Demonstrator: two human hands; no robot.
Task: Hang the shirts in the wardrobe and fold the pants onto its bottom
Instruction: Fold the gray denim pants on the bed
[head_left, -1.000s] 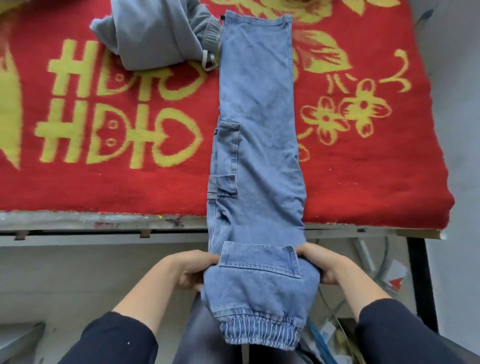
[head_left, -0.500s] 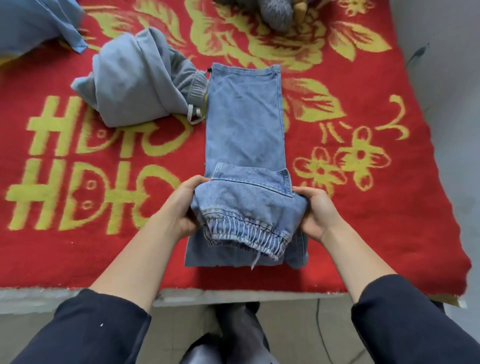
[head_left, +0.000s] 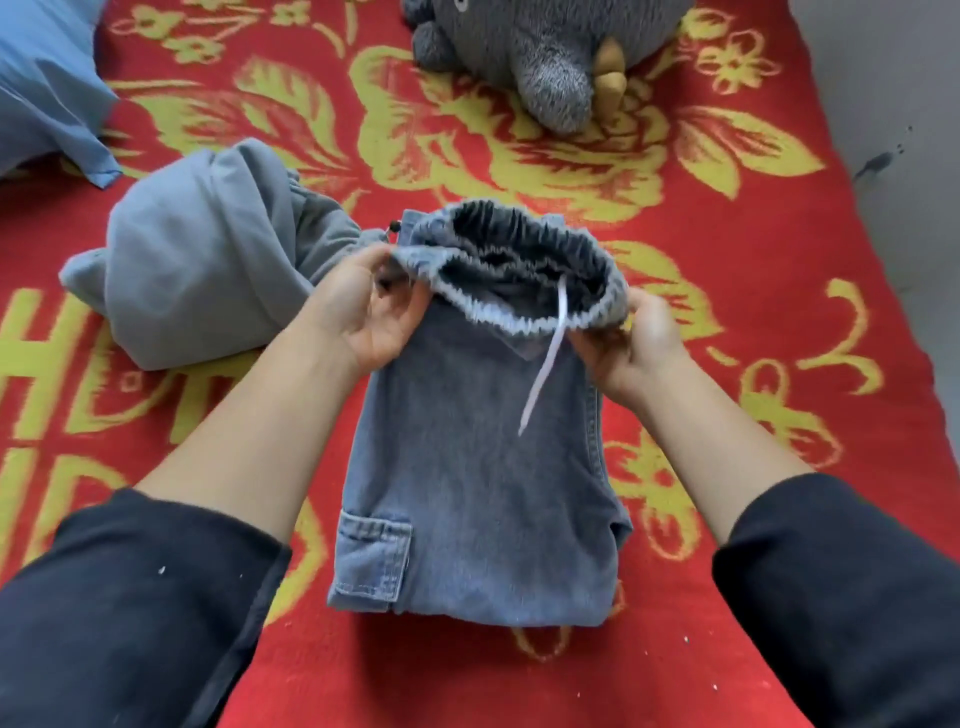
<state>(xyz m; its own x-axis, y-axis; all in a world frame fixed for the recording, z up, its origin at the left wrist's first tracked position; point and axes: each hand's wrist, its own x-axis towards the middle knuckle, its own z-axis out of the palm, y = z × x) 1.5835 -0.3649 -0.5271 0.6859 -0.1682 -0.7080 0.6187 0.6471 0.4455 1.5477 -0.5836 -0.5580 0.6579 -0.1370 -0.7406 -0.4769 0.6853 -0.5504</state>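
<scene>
The left hand (head_left: 363, 317) and right hand (head_left: 634, 348) each pinch the folded denim jeans (head_left: 478, 493) by their ribbed elastic cuff. Cloth covers part of each hand

We see folded jeans (head_left: 478, 493) at centre on the red blanket (head_left: 857, 322) | our left hand (head_left: 363, 317) grips their elastic cuff (head_left: 597, 260) at its 9 o'clock, right hand (head_left: 634, 348) at 3 | grey pants (head_left: 208, 260) at 10 | plush toy (head_left: 545, 62) at 12
</scene>
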